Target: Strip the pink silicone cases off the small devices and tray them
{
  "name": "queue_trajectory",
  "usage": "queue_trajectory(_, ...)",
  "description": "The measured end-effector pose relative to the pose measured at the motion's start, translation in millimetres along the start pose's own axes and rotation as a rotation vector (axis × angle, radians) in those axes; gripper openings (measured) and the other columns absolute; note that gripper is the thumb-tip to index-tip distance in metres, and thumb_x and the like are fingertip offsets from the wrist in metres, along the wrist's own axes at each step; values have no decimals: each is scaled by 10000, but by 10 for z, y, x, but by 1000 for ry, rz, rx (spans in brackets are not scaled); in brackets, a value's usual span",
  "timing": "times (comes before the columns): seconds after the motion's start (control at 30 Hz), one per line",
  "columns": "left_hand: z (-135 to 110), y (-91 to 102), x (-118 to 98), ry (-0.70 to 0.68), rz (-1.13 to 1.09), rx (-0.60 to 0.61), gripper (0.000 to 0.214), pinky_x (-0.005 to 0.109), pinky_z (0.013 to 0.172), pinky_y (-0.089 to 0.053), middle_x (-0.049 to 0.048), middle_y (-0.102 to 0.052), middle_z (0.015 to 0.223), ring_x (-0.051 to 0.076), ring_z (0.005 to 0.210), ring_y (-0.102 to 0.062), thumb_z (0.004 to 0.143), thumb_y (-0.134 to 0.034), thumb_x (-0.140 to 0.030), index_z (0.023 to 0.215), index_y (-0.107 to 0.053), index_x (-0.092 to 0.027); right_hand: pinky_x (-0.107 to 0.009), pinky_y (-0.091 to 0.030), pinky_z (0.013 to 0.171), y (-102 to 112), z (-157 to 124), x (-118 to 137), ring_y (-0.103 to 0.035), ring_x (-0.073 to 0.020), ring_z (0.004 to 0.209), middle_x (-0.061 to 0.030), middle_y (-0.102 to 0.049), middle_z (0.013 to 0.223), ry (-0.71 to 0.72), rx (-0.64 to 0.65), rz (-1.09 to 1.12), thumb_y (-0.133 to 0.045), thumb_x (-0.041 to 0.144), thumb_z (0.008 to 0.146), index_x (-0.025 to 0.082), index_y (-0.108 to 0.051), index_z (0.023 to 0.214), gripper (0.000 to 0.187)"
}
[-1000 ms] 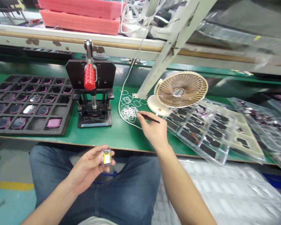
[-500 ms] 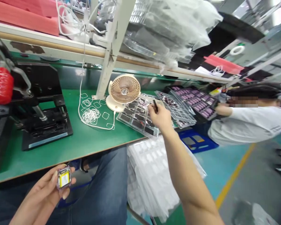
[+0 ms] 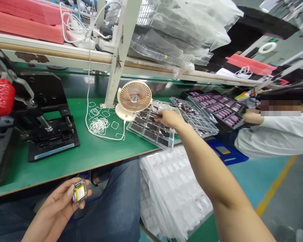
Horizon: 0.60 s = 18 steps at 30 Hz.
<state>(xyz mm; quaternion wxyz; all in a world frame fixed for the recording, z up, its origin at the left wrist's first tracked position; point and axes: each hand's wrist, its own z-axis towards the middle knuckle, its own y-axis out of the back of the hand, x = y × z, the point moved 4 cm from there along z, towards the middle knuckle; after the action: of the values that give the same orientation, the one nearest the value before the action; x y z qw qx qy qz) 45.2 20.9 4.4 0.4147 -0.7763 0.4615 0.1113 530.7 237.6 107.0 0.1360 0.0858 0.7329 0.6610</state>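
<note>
My left hand (image 3: 62, 205) is closed around the edges of a small square electronic case (image 3: 79, 191), like an open watch body, with a white, yellow-edged block inside. It is in front of the table edge, above my lap. My right hand (image 3: 168, 118) reaches over a clear compartment tray (image 3: 151, 129) with flat black parts and small wired pieces in its cells. Its fingers are pinched on a thin dark object (image 3: 157, 114), mostly hidden, whose kind I cannot make out.
A cream desk fan (image 3: 134, 96) stands behind the tray. White ring gaskets (image 3: 99, 125) and a cable lie left of it. A black lever press (image 3: 50, 117) stands at left. More trays (image 3: 195, 114) and a seated co-worker (image 3: 275, 131) are at right. White trays (image 3: 171, 191) are stacked below the table.
My right hand has moved left and down into the tray, its dark object turning from upright to nearly flat. My left hand with the case has shifted slightly right in view.
</note>
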Motion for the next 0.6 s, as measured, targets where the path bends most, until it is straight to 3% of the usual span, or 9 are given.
queue_trajectory(0.17, 24, -34, -75, -70, -76, 25, 243, 329, 741, -653, 183, -803, 1227, 358, 1051, -802, 872, -870, -276, 1079, -827, -157, -350, -464, 825, 251, -238, 80, -705, -267, 923, -167, -806, 1002, 8, -122, 74, -787, 261, 878, 134, -830, 990, 176)
queue_trajectory(0.27, 75, -59, -107, -177, -144, 59, 178, 340, 761, -656, 167, -801, 1227, 364, 1088, -795, 913, -838, -279, 1048, -818, -165, -379, -470, 757, 251, -733, 408, -706, -267, 849, -168, -801, 955, 24, -246, 240, -771, 379, 911, 150, -814, 1029, 262)
queue_trajectory(0.3, 97, -68, -121, -224, -169, 78, 173, 347, 775, -656, 155, -800, 1229, 371, 1110, -789, 908, -844, -274, 1049, -816, -178, -367, -486, 735, 189, -960, 599, -706, -246, 791, -134, -803, 901, 93, -256, 485, -806, 423, 878, 187, -816, 992, 262)
queue_trajectory(0.37, 136, -82, -151, -322, -217, 114, 230, 378, 827, -656, 123, -800, 1223, 384, 1163, -770, 887, -865, -268, 1105, -810, -219, -349, -540, 723, -33, -1478, 1109, -730, -232, 770, -109, -812, 896, 284, -85, 1014, -851, 520, 817, 220, -806, 950, 332)
queue_trajectory(0.43, 152, -86, -178, -401, -243, 128, 350, 422, 911, -648, 86, -793, 1219, 382, 1221, -744, 862, -887, -260, 1198, -789, -264, -327, -578, 708, -327, -2015, 1702, -750, -220, 762, -90, -820, 889, 376, 261, 1369, -902, 503, 786, 231, -794, 1028, 380)
queue_trajectory(0.5, 138, -76, -199, -456, -236, 119, 440, 446, 987, -628, 65, -778, 1219, 367, 1266, -718, 837, -908, -252, 1253, -768, -277, -300, -582, 707, -588, -2445, 2228, -743, -192, 759, -72, -820, 884, 361, 544, 1602, -915, 463, 799, 226, -790, 962, 314)
queue_trajectory(0.6, 83, -35, -229, -503, -182, 95, 433, 432, 984, -622, 77, -770, 1232, 340, 1201, -746, 811, -931, -273, 1215, -775, -259, -227, -481, 572, -846, -2743, 2718, -620, -113, 612, -37, -785, 788, 248, 753, 1822, -945, 446, 780, 207, -794, 877, 299)
